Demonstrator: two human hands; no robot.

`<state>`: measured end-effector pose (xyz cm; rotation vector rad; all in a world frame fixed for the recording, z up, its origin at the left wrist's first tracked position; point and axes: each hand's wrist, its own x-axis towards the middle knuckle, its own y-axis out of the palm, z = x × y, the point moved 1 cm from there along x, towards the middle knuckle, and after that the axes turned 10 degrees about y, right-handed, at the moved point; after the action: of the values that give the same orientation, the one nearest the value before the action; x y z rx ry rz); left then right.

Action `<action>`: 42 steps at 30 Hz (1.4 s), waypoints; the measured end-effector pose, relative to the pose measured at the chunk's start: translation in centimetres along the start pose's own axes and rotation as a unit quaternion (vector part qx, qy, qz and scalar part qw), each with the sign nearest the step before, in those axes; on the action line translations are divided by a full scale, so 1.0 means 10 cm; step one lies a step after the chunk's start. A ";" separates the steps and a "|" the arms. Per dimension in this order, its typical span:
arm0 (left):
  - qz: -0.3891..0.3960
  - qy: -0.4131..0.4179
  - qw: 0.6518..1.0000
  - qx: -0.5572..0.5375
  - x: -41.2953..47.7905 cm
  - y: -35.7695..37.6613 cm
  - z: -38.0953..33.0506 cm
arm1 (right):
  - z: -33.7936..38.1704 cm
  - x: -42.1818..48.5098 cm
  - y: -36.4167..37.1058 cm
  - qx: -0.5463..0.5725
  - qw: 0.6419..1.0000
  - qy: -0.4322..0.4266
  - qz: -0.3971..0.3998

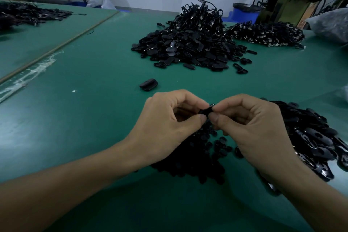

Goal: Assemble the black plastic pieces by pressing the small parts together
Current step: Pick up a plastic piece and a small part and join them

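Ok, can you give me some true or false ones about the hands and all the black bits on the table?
1. The left hand and the right hand both pinch one small black piece. True.
2. The table is red. False: it is green.
3. A lone black piece lies on the table beyond the hands. True.
4. The big pile farther back is white. False: it is black.

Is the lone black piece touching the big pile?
No, the lone black piece sits apart from the big pile, with bare green mat between them.
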<state>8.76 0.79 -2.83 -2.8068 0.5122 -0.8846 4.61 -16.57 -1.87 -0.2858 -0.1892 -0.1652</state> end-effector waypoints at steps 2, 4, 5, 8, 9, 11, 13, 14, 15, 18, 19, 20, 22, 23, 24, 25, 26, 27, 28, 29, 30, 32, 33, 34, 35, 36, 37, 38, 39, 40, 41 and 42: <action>0.009 0.004 1.000 0.020 -0.01 0.01 0.01 | -0.02 -0.01 0.00 -0.030 0.999 0.003 -0.011; 0.017 0.025 0.998 0.063 -0.02 0.02 0.00 | -0.04 -0.02 0.01 -0.064 0.998 0.000 -0.021; 0.020 0.040 0.995 0.091 -0.03 0.02 -0.01 | -0.05 -0.02 0.02 -0.076 0.997 -0.001 -0.022; 0.036 0.083 0.983 0.160 -0.04 0.02 -0.02 | -0.06 -0.04 0.07 -0.100 0.995 -0.012 -0.019; 0.041 0.096 0.978 0.182 -0.04 0.02 -0.02 | -0.07 -0.05 0.08 -0.110 0.994 -0.019 -0.018; 0.046 0.112 0.969 0.217 -0.03 0.00 -0.02 | -0.07 -0.07 0.10 -0.127 0.991 -0.028 -0.013; 0.051 0.119 0.963 0.235 -0.02 -0.02 -0.01 | -0.07 -0.09 0.11 -0.134 0.991 -0.028 -0.006; 0.056 0.120 0.962 0.240 -0.01 -0.03 0.00 | -0.07 -0.09 0.11 -0.133 0.991 -0.025 0.001; 0.060 0.119 0.961 0.243 -0.01 -0.03 0.00 | -0.07 -0.09 0.11 -0.131 0.991 -0.023 0.009; 0.071 0.108 0.963 0.235 0.00 -0.04 0.02 | -0.05 -0.08 0.09 -0.138 0.990 -0.024 0.030; 0.070 0.100 0.967 0.222 0.00 -0.04 0.03 | -0.05 -0.07 0.08 -0.143 0.989 -0.029 0.026; 0.065 0.089 0.973 0.201 0.00 -0.04 0.03 | -0.05 -0.06 0.06 -0.148 0.988 -0.034 0.016; 0.052 0.056 0.986 0.147 0.00 -0.04 0.04 | -0.04 -0.04 0.03 -0.155 0.987 -0.044 -0.004; 0.048 0.034 0.992 0.116 0.01 -0.05 0.04 | -0.04 -0.03 0.01 -0.159 0.986 -0.048 -0.007; 0.046 0.010 0.996 0.082 0.02 -0.05 0.05 | -0.05 -0.02 0.00 -0.154 0.987 -0.048 -0.001; 0.046 -0.014 0.998 0.049 0.03 -0.05 0.05 | -0.06 0.00 -0.01 -0.135 0.990 -0.040 0.013; 0.046 -0.033 0.998 0.020 0.04 -0.05 0.05 | -0.07 0.01 -0.01 -0.108 0.993 -0.026 0.031; 0.047 -0.045 0.998 -0.002 0.04 -0.05 0.05 | -0.08 0.02 -0.02 -0.082 0.996 -0.014 0.042; 0.048 -0.053 0.997 -0.016 0.05 -0.06 0.05 | -0.09 0.03 -0.02 -0.063 0.997 -0.005 0.047; 0.048 -0.059 0.997 -0.026 0.05 -0.07 0.06 | -0.09 0.04 -0.02 -0.050 0.998 -0.001 0.049; 0.045 -0.067 0.996 -0.034 0.06 -0.08 0.06 | -0.09 0.04 -0.02 -0.041 0.998 0.001 0.052; 0.036 -0.086 0.994 -0.051 0.07 -0.09 0.07 | -0.08 0.05 -0.02 -0.032 0.998 0.004 0.059; 0.032 -0.094 0.993 -0.056 0.07 -0.09 0.07 | -0.08 0.05 -0.01 -0.031 0.998 0.006 0.059; 0.030 -0.098 0.993 -0.057 0.06 -0.08 0.07 | -0.08 0.05 -0.01 -0.031 0.998 0.009 0.055; 0.029 -0.097 0.993 -0.052 0.06 -0.07 0.07 | -0.07 0.05 -0.02 -0.030 0.998 0.013 0.051; 0.028 -0.094 0.994 -0.045 0.06 -0.07 0.06 | -0.07 0.05 -0.02 -0.030 0.998 0.014 0.047; 0.027 -0.089 0.995 -0.040 0.06 -0.06 0.06 | -0.07 0.05 -0.03 -0.031 0.998 0.013 0.046; 0.025 -0.084 0.995 -0.036 0.06 -0.06 0.06 | -0.07 0.05 -0.03 -0.034 0.998 0.012 0.046; 0.025 -0.080 0.996 -0.034 0.06 -0.07 0.06 | -0.07 0.05 -0.03 -0.037 0.998 0.011 0.046; 0.026 -0.075 0.996 -0.031 0.06 -0.07 0.05 | -0.07 0.06 -0.03 -0.042 0.998 0.012 0.045; 0.027 -0.071 0.997 -0.029 0.06 -0.06 0.05 | -0.07 0.06 -0.03 -0.049 0.998 0.013 0.042; 0.027 -0.069 0.997 -0.028 0.05 -0.06 0.05 | -0.07 0.05 -0.03 -0.055 0.998 0.014 0.039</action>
<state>9.65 1.17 -2.82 -2.8633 0.5987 -0.6705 5.19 -17.08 -2.30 -0.4003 -0.1401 -0.1018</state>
